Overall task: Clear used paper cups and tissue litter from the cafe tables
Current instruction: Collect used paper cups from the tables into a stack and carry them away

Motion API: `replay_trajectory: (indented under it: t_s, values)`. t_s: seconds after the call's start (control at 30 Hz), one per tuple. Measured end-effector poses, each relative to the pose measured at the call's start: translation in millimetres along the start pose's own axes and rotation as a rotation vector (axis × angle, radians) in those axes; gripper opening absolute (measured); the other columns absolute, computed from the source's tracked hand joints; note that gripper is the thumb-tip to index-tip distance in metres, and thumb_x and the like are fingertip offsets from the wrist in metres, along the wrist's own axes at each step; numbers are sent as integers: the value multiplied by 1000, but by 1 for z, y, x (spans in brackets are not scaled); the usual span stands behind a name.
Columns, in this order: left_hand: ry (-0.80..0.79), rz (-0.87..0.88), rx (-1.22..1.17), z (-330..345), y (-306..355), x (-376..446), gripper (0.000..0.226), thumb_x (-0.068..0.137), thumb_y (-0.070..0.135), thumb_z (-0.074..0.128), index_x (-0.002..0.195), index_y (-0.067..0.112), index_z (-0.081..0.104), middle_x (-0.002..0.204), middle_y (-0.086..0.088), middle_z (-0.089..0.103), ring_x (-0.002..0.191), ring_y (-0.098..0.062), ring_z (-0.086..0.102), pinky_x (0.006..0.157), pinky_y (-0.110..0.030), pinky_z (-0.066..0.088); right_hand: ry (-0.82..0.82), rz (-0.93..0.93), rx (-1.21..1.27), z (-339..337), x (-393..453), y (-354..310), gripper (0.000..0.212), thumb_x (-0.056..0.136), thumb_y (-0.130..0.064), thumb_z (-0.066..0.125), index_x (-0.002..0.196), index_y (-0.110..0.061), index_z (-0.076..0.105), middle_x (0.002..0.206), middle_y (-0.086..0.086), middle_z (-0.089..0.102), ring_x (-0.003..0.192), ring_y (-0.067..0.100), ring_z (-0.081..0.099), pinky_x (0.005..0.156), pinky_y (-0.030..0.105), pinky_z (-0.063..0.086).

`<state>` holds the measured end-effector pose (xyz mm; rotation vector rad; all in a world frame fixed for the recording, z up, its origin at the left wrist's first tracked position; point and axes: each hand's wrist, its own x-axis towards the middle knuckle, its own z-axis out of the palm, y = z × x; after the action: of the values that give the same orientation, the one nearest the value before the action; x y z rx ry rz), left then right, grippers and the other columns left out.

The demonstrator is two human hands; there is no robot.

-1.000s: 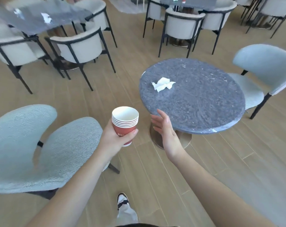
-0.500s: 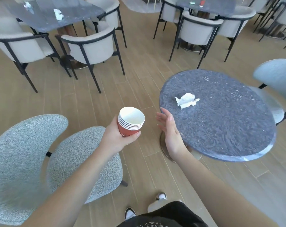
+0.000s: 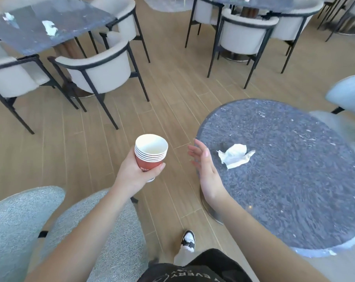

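One crumpled white paper tissue [image 3: 234,156] lies on the round grey speckled stone table [image 3: 294,180], near its left edge.
Featherlight and soft, it should crush easily, so a pinch on its raised middle would likely do; the right hand [image 3: 205,167], fingers straight and holding nothing, hovers just beside it, while the left hand [image 3: 137,173] grips a nested stack of red paper cups [image 3: 150,154] over the wooden floor [image 3: 172,88].
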<state>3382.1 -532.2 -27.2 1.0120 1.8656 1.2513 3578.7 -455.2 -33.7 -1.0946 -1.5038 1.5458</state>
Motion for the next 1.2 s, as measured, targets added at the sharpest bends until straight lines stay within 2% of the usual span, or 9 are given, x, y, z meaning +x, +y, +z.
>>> replay_trajectory:
  t_s: [0.17, 0.3, 0.43, 0.57, 0.7, 0.77, 0.9, 1.0, 1.2]
  values:
    - [-23, 13, -30, 23, 20, 62, 65, 59, 47, 89, 115, 45, 57, 104, 36, 68, 95, 13, 65, 63, -3, 48, 10, -1, -4, -12, 65, -11, 48, 95, -68, 19, 134, -53, 43, 136, -14, 57, 130, -1, 52, 117, 42, 37]
    - [-19, -1, -42, 26, 26, 102, 66, 55, 51, 89, 113, 50, 56, 109, 23, 70, 96, 8, 67, 64, -11, 54, -25, -3, 4, -2, 108, -17, 51, 96, -64, 19, 138, -46, 42, 137, -13, 56, 129, 0, 53, 116, 42, 38]
    - [-13, 6, -38, 18, 25, 149, 58, 65, 38, 91, 112, 46, 58, 102, 32, 70, 93, 9, 67, 62, -6, 51, -64, 6, -27, 13, 149, -23, 51, 100, -61, 20, 144, -44, 40, 140, -15, 54, 132, -2, 49, 117, 42, 36]
    - [-29, 31, -11, 7, 29, 211, 68, 57, 53, 87, 117, 42, 58, 107, 32, 70, 98, 10, 66, 71, -4, 48, -61, -33, -39, 29, 208, -36, 48, 99, -63, 26, 142, -47, 41, 140, -18, 54, 132, -4, 48, 117, 37, 35]
    - [-84, 72, -61, -3, 34, 285, 80, 53, 56, 85, 126, 34, 59, 109, 25, 71, 99, 6, 68, 66, -7, 51, -26, -73, -50, 53, 283, -51, 52, 98, -61, 31, 144, -40, 42, 142, -13, 53, 134, -1, 47, 117, 35, 37]
    - [-124, 103, -64, -12, 42, 324, 76, 54, 55, 86, 123, 37, 59, 109, 27, 69, 99, 7, 67, 62, -6, 51, 3, -87, -58, 65, 321, -58, 50, 101, -56, 32, 146, -37, 42, 143, -13, 52, 136, 2, 47, 117, 38, 36]
    - [-155, 153, -64, -42, 63, 397, 65, 57, 53, 87, 114, 47, 57, 108, 28, 69, 98, 11, 66, 60, -4, 50, 66, -123, -75, 90, 389, -81, 54, 98, -62, 32, 145, -38, 44, 139, -18, 54, 133, 0, 49, 117, 41, 37]
    - [-162, 191, -58, -57, 78, 448, 60, 57, 54, 85, 110, 50, 57, 106, 35, 68, 98, 12, 65, 64, -3, 49, 80, -147, -94, 103, 426, -99, 52, 97, -62, 33, 143, -41, 44, 139, -16, 55, 133, 1, 49, 116, 41, 38]
    - [-228, 251, -81, -38, 100, 527, 64, 58, 56, 84, 116, 44, 59, 113, 22, 71, 106, 1, 68, 84, -20, 54, 121, -139, -78, 98, 485, -116, 51, 102, -48, 35, 149, -29, 41, 142, -9, 55, 134, 5, 49, 117, 39, 37]
